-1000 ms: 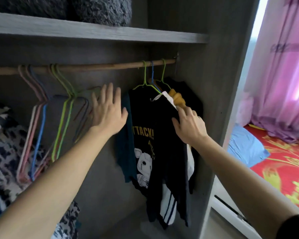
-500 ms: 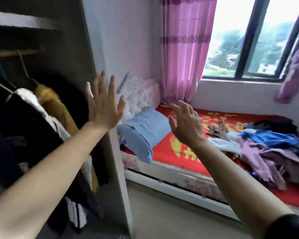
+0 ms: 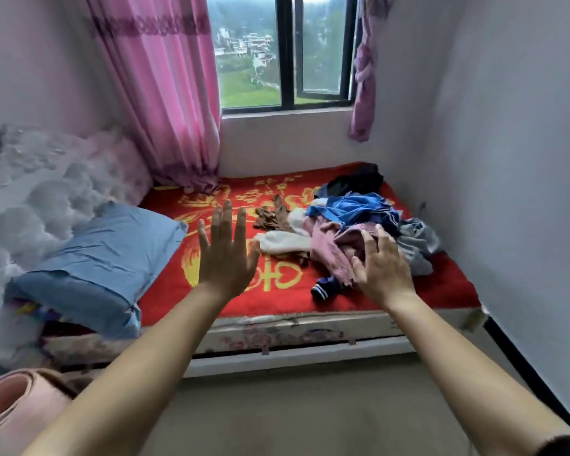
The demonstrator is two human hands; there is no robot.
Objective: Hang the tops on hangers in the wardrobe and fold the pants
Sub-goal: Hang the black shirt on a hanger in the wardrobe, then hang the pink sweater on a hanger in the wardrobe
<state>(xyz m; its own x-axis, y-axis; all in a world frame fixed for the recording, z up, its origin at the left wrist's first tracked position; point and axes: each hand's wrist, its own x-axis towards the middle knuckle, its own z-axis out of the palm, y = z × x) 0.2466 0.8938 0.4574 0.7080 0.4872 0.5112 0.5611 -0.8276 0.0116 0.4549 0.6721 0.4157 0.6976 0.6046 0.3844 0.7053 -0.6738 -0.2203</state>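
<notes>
Over the bed point(image 3: 293, 327), on red blanket point(image 3: 165, 291) toward the right wall: heap of clothes point(image 3: 352, 225), unhung and unfolded; blue piece point(image 3: 352, 205) on top, black piece point(image 3: 359, 179) behind, mauve piece point(image 3: 333, 248) and white piece point(image 3: 283, 241) at near side, grey piece point(image 3: 415, 238) at right; brown scrap point(image 3: 273, 215) just left of heap; navy white-striped cuff point(image 3: 324, 287) poking out at front edge.

Writing: large yellow characters point(image 3: 287, 278) woven into blanket, one below the hands, a row nearer the window; partly covered by hand and clothes, too blurred to read.

Left hand point(image 3: 226, 255): raised, palm forward, fingers straight and close together, holding nothing, above bare blanket left of heap.

Right hand point(image 3: 380, 268): fingers spread, slightly bent, holding nothing, over near edge of mauve piece; touching or just above, cannot tell.

Blue pillow point(image 3: 106, 258) at left against white tufted headboard point(image 3: 46, 192); pink curtain point(image 3: 165, 93) beside window point(image 3: 287, 51); pink rolled mat point(image 3: 14, 406) on floor at lower left.

Against half a second ago: wardrobe and hung tops gone from left edge of view; bed now square ahead, heap nearer the right hand; both hands still raised and empty.

Against one second ago: right hand no longer on black top on its hanger.
</notes>
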